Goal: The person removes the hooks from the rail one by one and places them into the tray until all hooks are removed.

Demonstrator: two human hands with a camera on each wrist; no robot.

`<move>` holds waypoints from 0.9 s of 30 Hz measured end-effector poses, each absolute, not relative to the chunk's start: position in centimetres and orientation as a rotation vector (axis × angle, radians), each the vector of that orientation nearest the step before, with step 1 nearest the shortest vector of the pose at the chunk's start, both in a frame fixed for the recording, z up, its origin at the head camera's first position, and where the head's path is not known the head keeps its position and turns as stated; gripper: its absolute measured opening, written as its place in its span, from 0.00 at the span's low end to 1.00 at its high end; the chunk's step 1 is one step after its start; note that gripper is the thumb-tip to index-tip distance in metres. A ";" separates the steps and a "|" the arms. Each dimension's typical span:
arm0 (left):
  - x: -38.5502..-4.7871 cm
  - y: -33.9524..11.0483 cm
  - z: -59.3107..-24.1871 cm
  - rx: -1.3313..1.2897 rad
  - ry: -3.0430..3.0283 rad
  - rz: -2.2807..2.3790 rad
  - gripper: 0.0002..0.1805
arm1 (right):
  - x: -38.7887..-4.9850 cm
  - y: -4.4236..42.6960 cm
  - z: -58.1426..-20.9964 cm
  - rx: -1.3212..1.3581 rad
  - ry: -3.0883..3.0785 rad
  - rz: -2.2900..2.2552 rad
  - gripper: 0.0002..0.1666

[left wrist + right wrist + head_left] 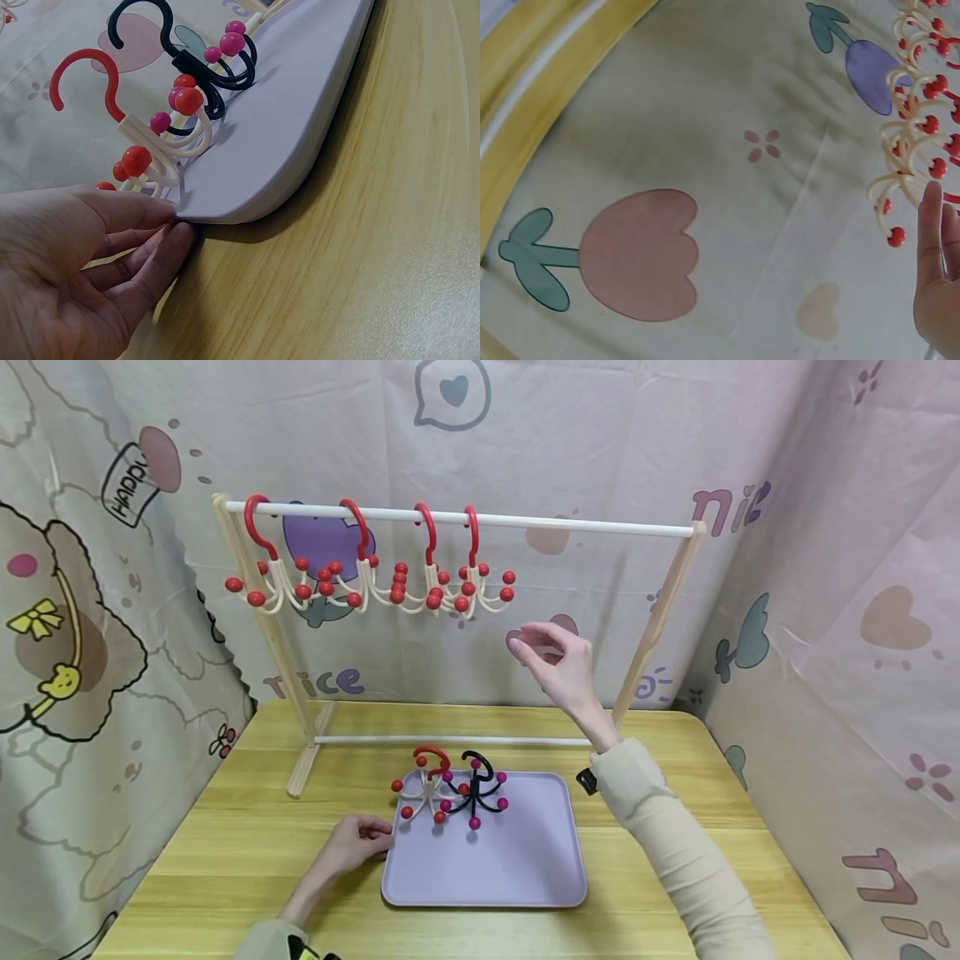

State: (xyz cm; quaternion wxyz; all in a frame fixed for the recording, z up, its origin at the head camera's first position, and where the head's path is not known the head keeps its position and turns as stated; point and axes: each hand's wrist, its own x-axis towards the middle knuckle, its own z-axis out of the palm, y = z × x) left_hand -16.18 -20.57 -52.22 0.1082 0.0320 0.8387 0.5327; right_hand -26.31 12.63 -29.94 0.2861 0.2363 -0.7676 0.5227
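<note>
A lilac tray (510, 864) lies on the table, and my left hand (351, 845) pinches its left edge between thumb and fingers. At the tray's far left lie two claw-shaped hanging hooks: a cream one with a red hook (427, 789) and red balls, and a black one (475, 789) with pink balls. Several matching cream hooks with red tops (474, 547) hang from the white rod (585, 525) of a wooden rack, grouped on its left half. Below and right of the rightmost one, my right hand (558, 664) is raised with loosely bent fingers, holding nothing.
The rack's wooden legs (660, 610) stand at either side on the wooden table (225, 860). A lower white bar (450, 740) runs behind the tray. Printed curtains (622, 435) enclose the back and sides.
</note>
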 end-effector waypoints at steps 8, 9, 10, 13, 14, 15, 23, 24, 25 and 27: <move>-16.1 -20.7 -52.4 0.129 2.446 1.597 0.14 | -26.3 12.7 -28.1 0.648 -2.041 1.386 0.16; -16.1 -20.7 -52.4 0.123 2.444 1.596 0.14 | -26.3 12.6 -27.9 0.653 -2.034 1.383 0.16; -16.1 -20.7 -52.4 0.125 2.445 1.594 0.14 | -26.4 12.6 -27.7 0.660 -2.025 1.377 0.15; -16.1 -20.6 -52.4 0.116 2.457 1.579 0.14 | -26.6 12.5 -27.1 0.677 -2.006 1.356 0.14; -16.1 -20.6 -52.3 0.115 2.460 1.577 0.14 | -26.6 12.5 -26.8 0.678 -2.005 1.350 0.14; -16.0 -20.6 -52.3 0.114 2.464 1.575 0.14 | -26.6 12.5 -26.6 0.676 -2.005 1.345 0.14; -16.1 -20.6 -52.3 0.118 2.477 1.560 0.13 | -26.8 12.3 -24.4 0.635 -2.042 1.315 0.15; -16.1 -20.6 -52.2 0.116 2.478 1.558 0.13 | -26.8 12.3 -24.2 0.632 -2.046 1.313 0.16; -16.1 -20.6 -52.2 0.110 2.476 1.556 0.13 | -26.9 12.2 -23.9 0.628 -2.050 1.316 0.16; -16.1 -20.6 -52.2 0.103 2.477 1.550 0.14 | -27.0 12.1 -23.4 0.616 -2.061 1.318 0.17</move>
